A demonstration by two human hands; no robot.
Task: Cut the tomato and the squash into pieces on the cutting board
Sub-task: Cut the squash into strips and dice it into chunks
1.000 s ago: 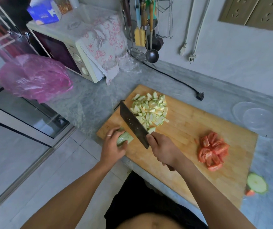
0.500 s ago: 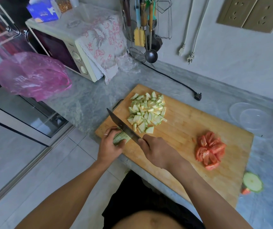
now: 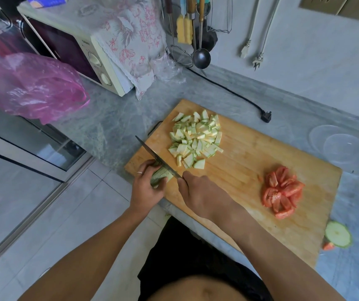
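Squash lies at the board's near-left corner; my left hand curls its fingers round it to steady it, clear of the edge. My right hand grips the knife, now down on the squash where it was lifted a second ago. Tomato sits already cut.
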